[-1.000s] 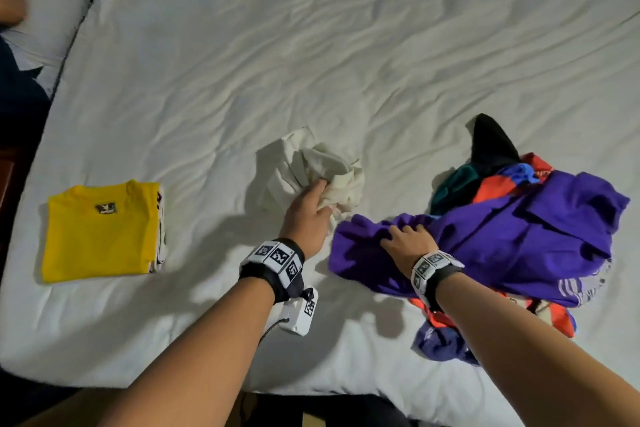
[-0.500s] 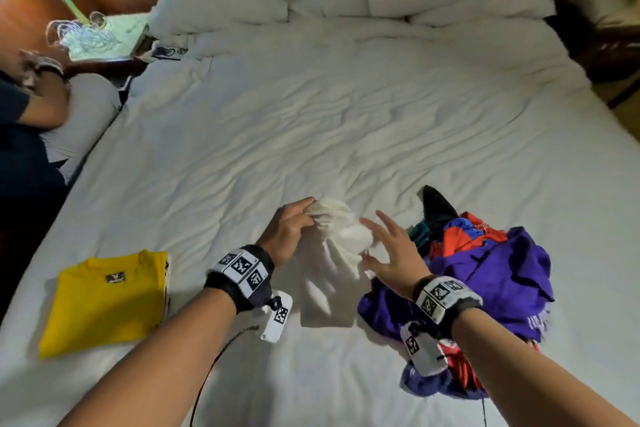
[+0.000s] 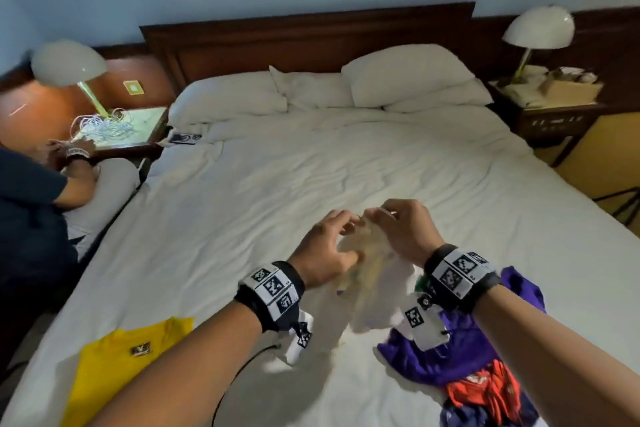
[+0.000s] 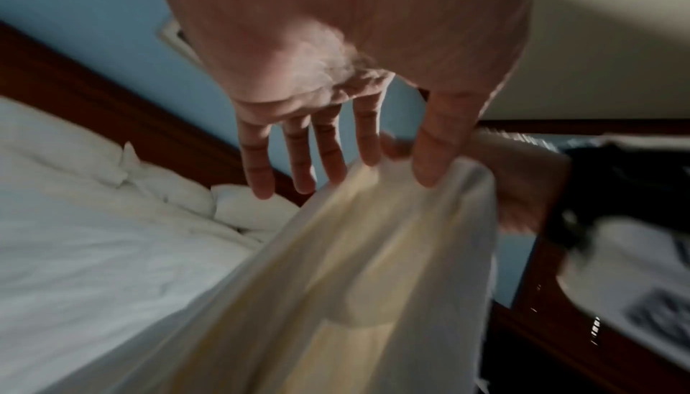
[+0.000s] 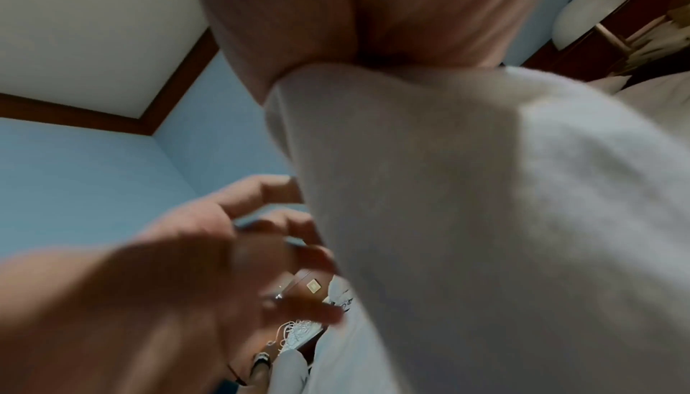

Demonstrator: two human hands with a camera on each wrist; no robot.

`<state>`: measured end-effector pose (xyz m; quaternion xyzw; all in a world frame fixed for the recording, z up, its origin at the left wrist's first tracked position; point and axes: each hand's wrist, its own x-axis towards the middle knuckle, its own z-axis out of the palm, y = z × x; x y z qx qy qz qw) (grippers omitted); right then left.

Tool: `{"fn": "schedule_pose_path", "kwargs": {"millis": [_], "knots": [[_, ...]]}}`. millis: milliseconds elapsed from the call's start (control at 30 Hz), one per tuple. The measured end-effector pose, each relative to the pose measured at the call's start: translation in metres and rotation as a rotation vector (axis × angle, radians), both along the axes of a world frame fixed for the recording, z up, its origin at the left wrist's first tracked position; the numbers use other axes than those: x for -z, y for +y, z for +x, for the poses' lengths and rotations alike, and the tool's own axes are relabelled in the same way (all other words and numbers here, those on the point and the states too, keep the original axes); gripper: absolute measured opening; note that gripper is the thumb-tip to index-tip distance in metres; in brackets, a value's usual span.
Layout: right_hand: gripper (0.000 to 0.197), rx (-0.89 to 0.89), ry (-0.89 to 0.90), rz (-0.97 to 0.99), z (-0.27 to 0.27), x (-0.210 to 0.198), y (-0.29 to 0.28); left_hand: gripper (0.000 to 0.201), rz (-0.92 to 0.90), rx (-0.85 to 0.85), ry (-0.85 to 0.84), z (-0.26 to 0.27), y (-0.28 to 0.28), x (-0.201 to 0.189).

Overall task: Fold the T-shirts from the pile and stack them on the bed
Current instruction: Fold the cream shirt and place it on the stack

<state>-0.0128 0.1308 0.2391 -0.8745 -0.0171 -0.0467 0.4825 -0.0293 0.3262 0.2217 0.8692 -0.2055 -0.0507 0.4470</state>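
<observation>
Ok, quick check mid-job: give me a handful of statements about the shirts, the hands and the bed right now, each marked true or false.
1. Both hands hold the cream T-shirt up off the bed. True: the left hand and right hand grip its top.
2. The yellow T-shirt lies unfolded in the pile. False: it lies folded, alone, at the near left.
3. The purple T-shirt is on the pile at the near right. True.
4. The left hand's fingers are all curled into a fist. False: most are stretched out; thumb and forefinger pinch the cloth.
5. The pillows sit on the floor. False: they lie at the headboard.
</observation>
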Motion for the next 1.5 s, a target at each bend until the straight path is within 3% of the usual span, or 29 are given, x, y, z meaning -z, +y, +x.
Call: {"fn": "schedule_pose_path", "kwargs": {"millis": [67,133,233,300,367,400,467,500,633,767,800,867,933,1000,1100,1267,1367,1500], "knots": [[0.038,0.01,0.047,0.041,-0.001,-0.006,0.01,0.07,0.042,0.046,0.134,-0.018,-0.012,0.017],[0.038,0.005,0.063,0.046,-0.004,-0.009,0.016,0.074,0.023,-0.011,0.178,-0.022,-0.021,0.032],[0.028,-0.105,0.039,-0.018,-0.013,-0.018,0.015,0.058,-0.075,-0.132,0.065,-0.014,-0.026,0.035],[0.02,-0.179,0.016,-0.06,-0.017,-0.024,0.008,0.072,-0.05,-0.204,-0.038,-0.002,-0.026,0.032],[0.012,-0.221,0.0,-0.088,-0.019,-0.033,0.001,0.078,-0.112,-0.204,-0.006,0.008,-0.023,0.021],[0.007,-0.235,-0.007,-0.107,-0.021,-0.036,-0.002,0.067,-0.114,-0.167,-0.005,0.014,-0.021,0.016],[0.008,-0.228,-0.022,-0.159,-0.024,-0.036,-0.005,0.022,-0.009,-0.038,-0.068,0.024,-0.015,0.005],[0.01,-0.201,-0.029,-0.2,-0.026,-0.033,-0.008,0.01,0.038,-0.002,-0.102,0.028,-0.01,-0.001],[0.017,-0.032,0.0,-0.33,-0.037,-0.007,-0.032,0.021,0.031,-0.125,-0.137,0.048,0.033,-0.026],[0.023,0.082,-0.075,-0.11,-0.042,0.003,-0.04,0.019,0.195,-0.17,-0.016,0.047,0.083,-0.022],[0.021,0.065,-0.096,-0.04,-0.041,-0.002,-0.033,0.016,0.177,-0.117,0.038,0.038,0.083,-0.021],[0.014,-0.03,-0.124,0.088,-0.037,-0.015,-0.01,0.03,0.069,0.071,0.159,0.017,0.064,-0.022],[0.012,-0.113,-0.169,0.074,-0.032,-0.025,0.012,0.035,-0.016,0.152,0.168,0.005,0.038,-0.018],[0.012,-0.125,-0.205,-0.051,-0.027,-0.026,0.021,0.045,-0.129,0.066,0.12,0.007,0.028,-0.013],[0.014,-0.006,-0.117,-0.091,-0.025,-0.006,0.011,0.032,-0.291,-0.111,0.106,0.011,0.042,-0.018],[0.013,-0.083,-0.083,0.196,-0.031,0.009,0.02,0.033,-0.44,-0.024,0.245,-0.002,0.057,-0.025],[0.005,-0.178,-0.081,0.252,-0.031,-0.001,0.043,0.027,-0.438,-0.057,0.197,0.0,0.043,-0.022],[0.034,-0.201,0.034,0.087,-0.036,0.023,0.038,0.025,-0.578,-0.262,0.093,0.013,0.047,-0.024]]}}
